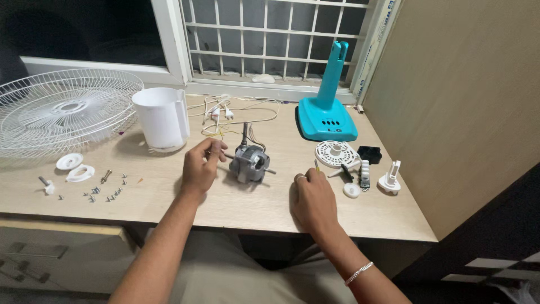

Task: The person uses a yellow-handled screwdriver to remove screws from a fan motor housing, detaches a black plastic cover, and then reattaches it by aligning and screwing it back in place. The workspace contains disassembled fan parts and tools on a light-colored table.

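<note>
Small grey metal fan motor point(249, 163) lying mid-way on the pale wooden surface point(236, 205), shaft axis running left to right, just right of the left hand point(199, 167) and so nearer to it than to the right. Left hand loosely curled, fingertips pinched on the thin shaft end at the motor's left side. Right hand point(313, 201) palm-down on the surface, fingers together, holding nothing, close to a round white plastic cap point(351, 190).

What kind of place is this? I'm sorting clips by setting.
Probably a home room, not a workshop: a wooden desk under a barred window. A taken-apart fan covers it: grille, motor by the left hand, screws, teal stand. The right hand rests on the desk.
</note>
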